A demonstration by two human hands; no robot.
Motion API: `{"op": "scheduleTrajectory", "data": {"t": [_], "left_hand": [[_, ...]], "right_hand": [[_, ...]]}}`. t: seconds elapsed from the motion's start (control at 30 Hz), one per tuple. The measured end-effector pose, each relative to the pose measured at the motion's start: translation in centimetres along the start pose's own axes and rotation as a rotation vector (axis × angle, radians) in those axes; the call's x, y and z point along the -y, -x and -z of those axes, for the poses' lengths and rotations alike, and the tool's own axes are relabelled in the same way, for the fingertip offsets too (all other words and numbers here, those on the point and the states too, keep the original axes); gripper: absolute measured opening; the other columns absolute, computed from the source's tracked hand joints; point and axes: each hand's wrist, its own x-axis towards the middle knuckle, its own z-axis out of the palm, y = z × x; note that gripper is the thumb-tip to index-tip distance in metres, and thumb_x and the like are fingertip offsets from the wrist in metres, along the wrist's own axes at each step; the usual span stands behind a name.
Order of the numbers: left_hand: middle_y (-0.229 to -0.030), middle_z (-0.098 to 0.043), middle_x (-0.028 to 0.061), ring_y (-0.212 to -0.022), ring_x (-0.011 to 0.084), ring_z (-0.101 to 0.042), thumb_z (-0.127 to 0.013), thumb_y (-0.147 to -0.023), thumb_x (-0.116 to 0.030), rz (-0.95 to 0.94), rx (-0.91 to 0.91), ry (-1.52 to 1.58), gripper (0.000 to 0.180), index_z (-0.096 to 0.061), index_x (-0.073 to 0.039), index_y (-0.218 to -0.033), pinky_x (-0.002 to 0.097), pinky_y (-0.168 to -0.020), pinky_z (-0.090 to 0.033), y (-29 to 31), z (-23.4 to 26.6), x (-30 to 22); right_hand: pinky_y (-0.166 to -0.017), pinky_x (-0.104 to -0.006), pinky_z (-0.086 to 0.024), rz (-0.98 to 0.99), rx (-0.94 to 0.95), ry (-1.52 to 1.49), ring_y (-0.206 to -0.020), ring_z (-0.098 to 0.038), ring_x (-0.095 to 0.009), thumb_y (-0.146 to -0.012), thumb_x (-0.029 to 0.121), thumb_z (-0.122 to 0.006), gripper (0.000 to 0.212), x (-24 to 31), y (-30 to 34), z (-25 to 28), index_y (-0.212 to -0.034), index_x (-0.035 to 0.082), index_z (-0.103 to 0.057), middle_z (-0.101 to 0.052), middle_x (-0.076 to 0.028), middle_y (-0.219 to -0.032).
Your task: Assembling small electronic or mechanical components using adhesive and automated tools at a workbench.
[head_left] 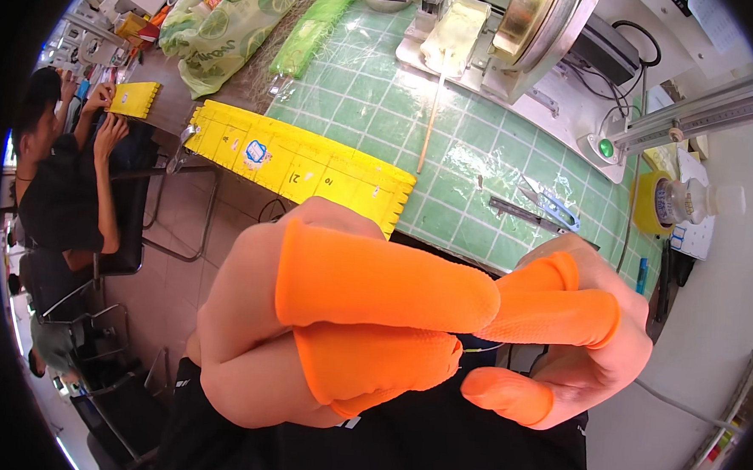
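Orange rubber finger cots cover the thumbs and some fingers of both hands, which meet in front of my black clothing. My left hand (329,318) is closed, thumb and finger pressed together. A thin yellow-green wire (483,349) sticks out at its fingertips toward the right. My right hand (576,330) is curled, two covered fingers together with their tips against the left fingertip; its thumb is lower and apart. Whatever lies between those right fingertips is hidden. Just beyond the hands, a yellow ruler-like board (303,165) with a notched end lies along the table edge.
On the green gridded mat (366,107) lie blue-handled thread snips (553,203), dark tweezers (522,214) and a thin stick (432,123). A machine with a round metal wheel (532,26) stands behind. A yellow-labelled bottle (659,203) is at right; a co-worker (65,168) sits at left.
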Motion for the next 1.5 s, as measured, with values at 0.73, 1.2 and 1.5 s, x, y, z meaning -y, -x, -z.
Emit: {"op": "scheduleTrajectory", "data": {"t": [0.73, 1.2, 1.5], "left_hand": [[-0.1, -0.066, 0.0033, -0.085, 0.0237, -0.059, -0.084, -0.066, -0.005, 0.002, 0.221, -0.32, 0.033, -0.073, -0.012, -0.097, 0.0438, -0.077, -0.051, 0.0, 1.4, -0.4], [-0.102, -0.066, 0.0082, -0.083, 0.0249, -0.061, -0.086, -0.064, -0.006, -0.054, 0.179, -0.323, 0.036, -0.074, -0.008, -0.098, 0.045, -0.077, -0.05, 0.4, 0.5, 0.3], [-0.108, -0.06, 0.019, -0.08, 0.0277, -0.062, -0.087, -0.067, -0.01, 0.01, 0.088, -0.13, 0.036, -0.07, -0.006, -0.098, 0.0399, -0.062, -0.05, -0.1, 0.1, 1.5]], "right_hand": [[-0.06, -0.0257, -0.045, -0.283, -0.067, -0.126, -0.067, -0.058, -0.016, -0.088, 0.002, -0.074, 0.026, 0.8, 0.7, -1.0, -0.107, -0.01, -0.063, -0.07, -0.014, -0.087], [-0.06, -0.0269, -0.053, -0.304, -0.127, -0.035, -0.068, -0.068, -0.021, -0.08, -0.004, -0.082, 0.021, 0.7, 0.6, -2.0, -0.098, -0.003, -0.072, -0.073, -0.013, -0.085], [-0.065, -0.0273, -0.056, -0.269, -0.136, -0.056, -0.071, -0.072, -0.022, -0.079, 0.001, -0.085, 0.023, 0.6, 0.7, -1.4, -0.097, -0.004, -0.073, -0.076, -0.011, -0.086]]}}
